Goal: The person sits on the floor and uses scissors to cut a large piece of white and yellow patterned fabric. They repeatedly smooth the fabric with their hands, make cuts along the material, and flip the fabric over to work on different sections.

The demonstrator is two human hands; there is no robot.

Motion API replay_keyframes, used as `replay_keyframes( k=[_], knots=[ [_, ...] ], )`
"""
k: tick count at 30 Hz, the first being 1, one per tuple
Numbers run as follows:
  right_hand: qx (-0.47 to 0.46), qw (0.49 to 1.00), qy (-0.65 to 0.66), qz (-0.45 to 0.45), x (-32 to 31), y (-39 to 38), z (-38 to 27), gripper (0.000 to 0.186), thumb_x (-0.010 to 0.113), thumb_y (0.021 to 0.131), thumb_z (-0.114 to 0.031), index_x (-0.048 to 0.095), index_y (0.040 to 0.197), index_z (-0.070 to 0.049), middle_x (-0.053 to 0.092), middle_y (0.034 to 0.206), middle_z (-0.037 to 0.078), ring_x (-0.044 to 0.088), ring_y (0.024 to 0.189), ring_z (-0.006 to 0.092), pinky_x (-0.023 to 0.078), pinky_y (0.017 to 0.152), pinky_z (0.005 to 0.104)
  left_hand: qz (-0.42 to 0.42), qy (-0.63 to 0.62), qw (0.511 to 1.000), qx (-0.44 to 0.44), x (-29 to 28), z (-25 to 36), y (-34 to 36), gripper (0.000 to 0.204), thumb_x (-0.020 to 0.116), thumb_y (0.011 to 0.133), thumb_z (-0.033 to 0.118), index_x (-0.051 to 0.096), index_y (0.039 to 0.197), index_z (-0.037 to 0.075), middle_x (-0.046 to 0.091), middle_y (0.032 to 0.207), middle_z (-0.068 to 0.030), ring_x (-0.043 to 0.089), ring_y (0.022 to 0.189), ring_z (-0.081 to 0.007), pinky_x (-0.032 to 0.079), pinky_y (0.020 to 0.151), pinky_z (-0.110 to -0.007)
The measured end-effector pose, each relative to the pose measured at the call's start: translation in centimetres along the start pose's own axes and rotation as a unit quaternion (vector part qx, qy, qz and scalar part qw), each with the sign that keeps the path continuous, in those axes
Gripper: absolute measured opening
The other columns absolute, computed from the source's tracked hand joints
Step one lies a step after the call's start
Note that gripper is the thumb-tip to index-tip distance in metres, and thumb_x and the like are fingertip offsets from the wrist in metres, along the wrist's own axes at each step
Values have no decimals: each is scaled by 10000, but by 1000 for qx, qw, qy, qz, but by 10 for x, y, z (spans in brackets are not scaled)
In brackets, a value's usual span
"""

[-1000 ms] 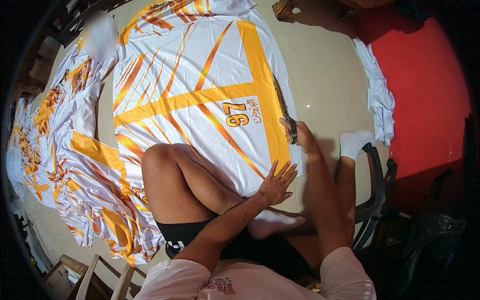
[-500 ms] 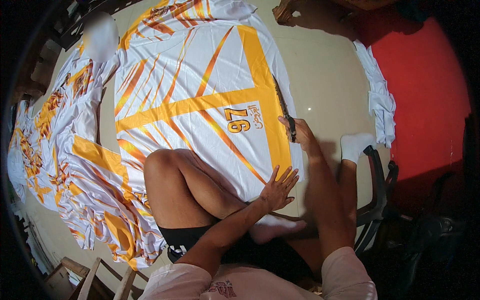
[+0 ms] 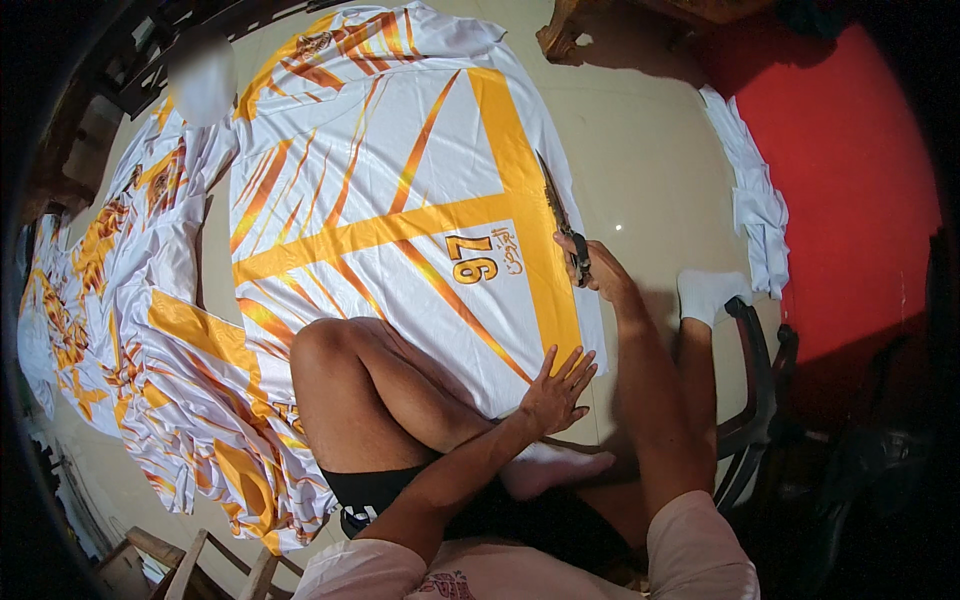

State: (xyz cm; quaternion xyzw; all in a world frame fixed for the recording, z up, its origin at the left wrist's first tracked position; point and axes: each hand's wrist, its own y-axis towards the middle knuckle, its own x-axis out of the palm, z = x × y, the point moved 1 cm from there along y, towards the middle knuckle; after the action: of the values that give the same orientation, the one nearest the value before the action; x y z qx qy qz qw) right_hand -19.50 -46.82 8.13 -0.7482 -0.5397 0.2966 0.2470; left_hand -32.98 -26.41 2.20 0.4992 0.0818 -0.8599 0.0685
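Note:
A white cloth panel [image 3: 420, 160] with orange streaks, yellow bands and printed figures lies spread on the floor in front of me. My right hand [image 3: 598, 268] grips a pair of dark-handled scissors [image 3: 552, 200] at the panel's right edge. Their long blades point away from me, beside the outer yellow band; how far they are parted is hard to make out. Near my crossed legs, my left hand [image 3: 553, 395] rests flat with fingers spread on the panel's near right corner.
Rumpled cloth [image 3: 190, 370] in the same print is heaped at left. White fabric [image 3: 758, 200] lies along a red floor covering [image 3: 840, 190] at right. A black chair base [image 3: 755, 400] stands by my right foot, a wooden frame [image 3: 190, 560] at lower left, and a wooden furniture leg [image 3: 560, 35] at the top.
The scissors sit slightly farther along the panel's right edge, away from me. The panel and my left hand appear a little lower in view, as do my legs.

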Motion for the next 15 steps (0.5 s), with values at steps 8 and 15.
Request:
replay_keyframes(
  k=[8, 15],
  knots=[
    [11, 999, -16, 26, -10, 3, 20, 506, 768, 851, -589, 516, 679, -185, 457, 565, -50, 416, 455, 76, 309, 430, 275, 5, -2, 1000, 10, -5, 5, 3, 799, 474, 988, 609, 313, 1598, 118, 193, 1700, -82, 143, 1573, -282, 66, 1249, -616],
    [-2, 999, -29, 39, 0, 12, 18, 522, 786, 833, -588, 554, 677, -147, 468, 584, -47, 411, 485, 77, 333, 478, 294, -3, -2, 1000, -2, -4, 0, -1, 804, 484, 985, 604, 302, 1602, 121, 201, 1697, -84, 141, 1574, -281, 52, 1250, -618]
  ],
)
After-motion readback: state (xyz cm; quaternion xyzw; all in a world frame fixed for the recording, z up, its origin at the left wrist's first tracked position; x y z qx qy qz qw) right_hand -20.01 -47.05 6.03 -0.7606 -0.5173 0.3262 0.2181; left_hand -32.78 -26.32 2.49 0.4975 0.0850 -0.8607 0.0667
